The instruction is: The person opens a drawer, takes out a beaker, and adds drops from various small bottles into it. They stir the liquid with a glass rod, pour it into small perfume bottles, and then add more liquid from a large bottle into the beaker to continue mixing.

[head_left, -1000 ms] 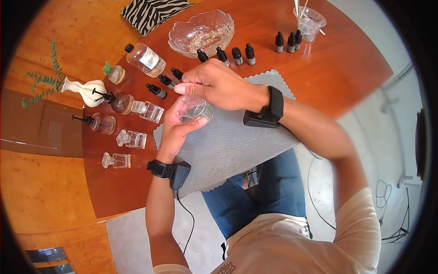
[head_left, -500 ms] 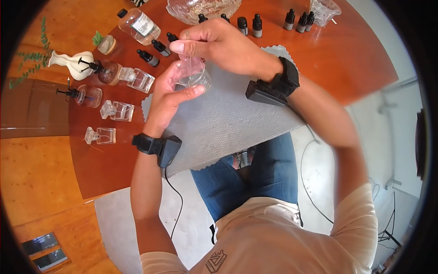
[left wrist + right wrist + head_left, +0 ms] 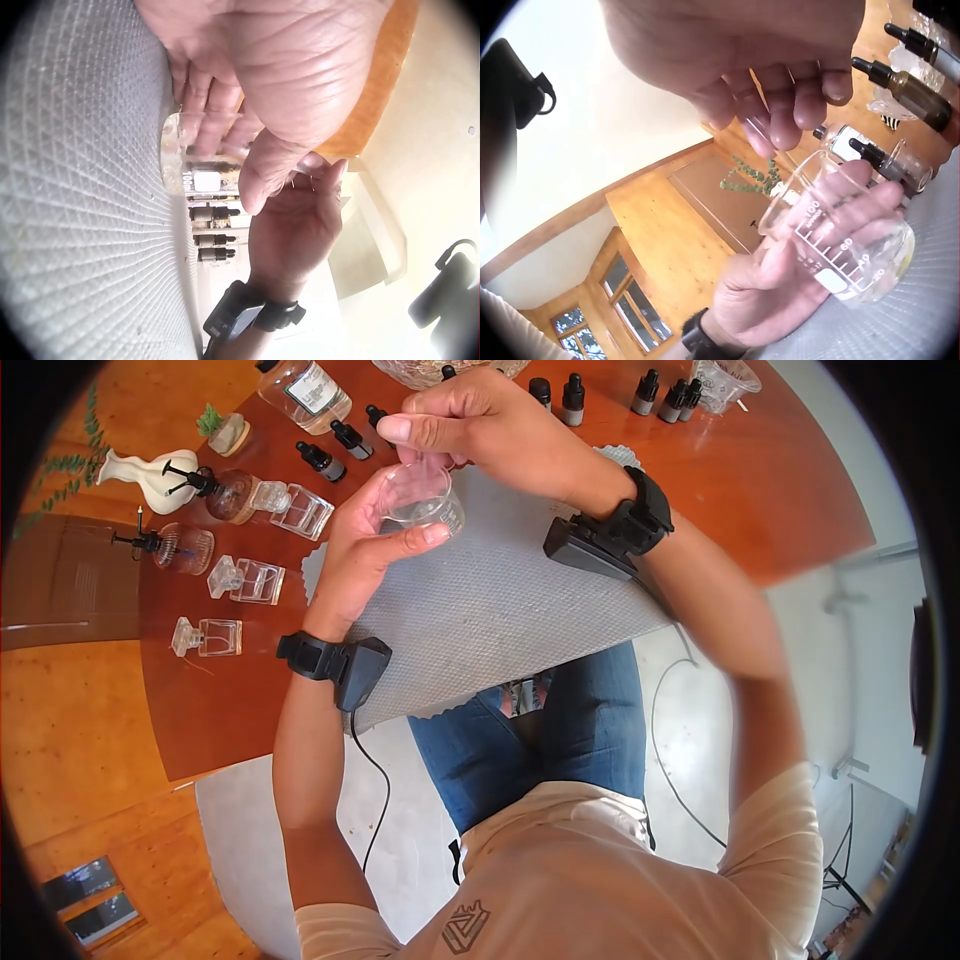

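Note:
My left hand (image 3: 362, 555) grips a clear glass beaker (image 3: 840, 251), its thumb on one side and its fingers round the other. White measuring marks run up the beaker's wall, and a little clear liquid lies at the bottom. In the right wrist view the beaker is tilted, low over the grey textured mat (image 3: 480, 590). Above its mouth, my right hand (image 3: 505, 440) pinches a thin clear rod (image 3: 757, 133) between thumb and fingers. Most of the rod is hidden by the fingers.
Several black-capped dropper bottles (image 3: 320, 461) stand beyond the mat. Square glass perfume bottles (image 3: 258, 581), pump bottles (image 3: 183, 548) and a white vase (image 3: 150, 482) line the left side. A large labelled bottle (image 3: 305, 395), a glass bowl (image 3: 400, 370) and a plastic cup (image 3: 722, 385) are farther back.
The head view has tilted down, so table items sit higher and farther left. Both hands keep their holds; the right hand stays over the beaker's mouth, with the rod less visible now.

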`<state>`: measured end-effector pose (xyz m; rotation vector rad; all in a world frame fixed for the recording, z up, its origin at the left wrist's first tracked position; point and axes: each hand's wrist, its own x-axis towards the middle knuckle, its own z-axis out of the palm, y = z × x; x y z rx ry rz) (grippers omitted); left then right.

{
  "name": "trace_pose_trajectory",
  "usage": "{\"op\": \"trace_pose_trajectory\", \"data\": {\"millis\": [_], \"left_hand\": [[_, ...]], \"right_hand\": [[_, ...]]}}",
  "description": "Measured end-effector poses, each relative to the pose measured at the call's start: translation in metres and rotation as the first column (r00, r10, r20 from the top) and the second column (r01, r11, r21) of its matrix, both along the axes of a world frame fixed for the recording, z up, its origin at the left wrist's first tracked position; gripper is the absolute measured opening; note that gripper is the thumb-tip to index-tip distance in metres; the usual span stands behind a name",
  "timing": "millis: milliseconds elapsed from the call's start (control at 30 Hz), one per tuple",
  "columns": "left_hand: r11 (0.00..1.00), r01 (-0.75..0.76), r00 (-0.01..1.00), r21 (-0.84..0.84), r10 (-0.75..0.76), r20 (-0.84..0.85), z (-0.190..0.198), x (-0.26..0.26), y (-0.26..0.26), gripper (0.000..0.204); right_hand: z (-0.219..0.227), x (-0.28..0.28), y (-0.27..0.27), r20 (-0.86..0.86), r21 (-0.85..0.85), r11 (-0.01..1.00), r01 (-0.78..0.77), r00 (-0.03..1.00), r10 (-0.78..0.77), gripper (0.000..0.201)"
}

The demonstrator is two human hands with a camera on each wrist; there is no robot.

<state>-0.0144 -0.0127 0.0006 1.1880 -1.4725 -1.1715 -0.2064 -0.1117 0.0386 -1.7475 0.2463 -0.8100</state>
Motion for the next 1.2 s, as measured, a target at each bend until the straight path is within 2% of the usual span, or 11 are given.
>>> {"op": "trace_pose_trajectory", "data": {"millis": [133, 233, 433, 533, 633, 733, 833, 933, 1033, 1133, 1200], "left_hand": [[1.0, 0.013, 1.0, -0.009, -0.013, -0.003, -0.0016, 0.0015, -0.0004, 0.066], [1.0, 0.013, 1.0, -0.008, -0.013, 0.0, -0.0015, 0.0013, -0.001, 0.066], [1.0, 0.018, 1.0, -0.015, -0.018, -0.005, -0.0017, 0.001, -0.0009, 0.065], [1.0, 0.008, 1.0, -0.004, -0.008, -0.001, -0.0029, 0.0022, -0.0009, 0.066], [1.0, 0.002, 1.0, -0.018, -0.002, -0.001, -0.0018, 0.0008, -0.0003, 0.065], [1.0, 0.0, 1.0, -0.026, 0.0, 0.01, -0.0036, 0.0023, -0.001, 0.065], [1.0, -0.002, 1.0, -0.014, 0.002, -0.006, -0.0007, -0.0003, 0.0001, 0.065], [1.0, -0.002, 1.0, -0.001, 0.002, -0.001, -0.0031, 0.0022, -0.0005, 0.066], [1.0, -0.003, 1.0, -0.031, 0.003, 0.011, -0.0019, 0.0014, -0.0001, 0.067], [1.0, -0.003, 1.0, -0.022, 0.003, 0.011, -0.0033, 0.0026, -0.0005, 0.067], [1.0, -0.015, 1.0, -0.006, 0.015, 0.018, -0.0003, 0.001, 0.0013, 0.067]], "right_hand": [[0.0087, -0.0024, 0.0024, -0.117, -0.008, 1.0, -0.001, 0.993, 0.0, 0.04], [0.001, 0.0002, -0.0004, -0.028, -0.031, 0.999, 0.025, 0.999, -0.026, 0.041], [0.0023, -0.0022, 0.0022, 0.023, -0.03, 0.999, -0.04, 0.999, 0.041, 0.043], [0.0057, 0.0002, 0.005, 0.031, 0.01, 0.999, 0.036, 0.999, -0.036, 0.045], [0.0053, -0.0028, 0.0033, 0.016, -0.161, 0.98, 0.117, 0.993, -0.116, 0.046], [0.0092, -0.0021, 0.0081, -0.025, -0.054, 0.993, 0.104, 0.994, -0.105, 0.046], [0.0041, -0.0007, 0.0033, 0.03, -0.23, 0.949, 0.215, 0.976, -0.214, 0.048], [0.005, -0.0011, 0.0023, -0.028, -0.189, 0.972, 0.143, 0.988, -0.151, 0.049], [0.0064, -0.0009, 0.0058, -0.027, -0.237, 0.964, 0.122, 0.991, -0.132, 0.05], [0.0073, 0.0002, 0.0084, 0.031, -0.36, 0.906, 0.221, 0.974, -0.226, 0.05], [0.0085, -0.0028, 0.0096, -0.016, -0.313, 0.937, 0.154, 0.986, -0.167, 0.049]]}}
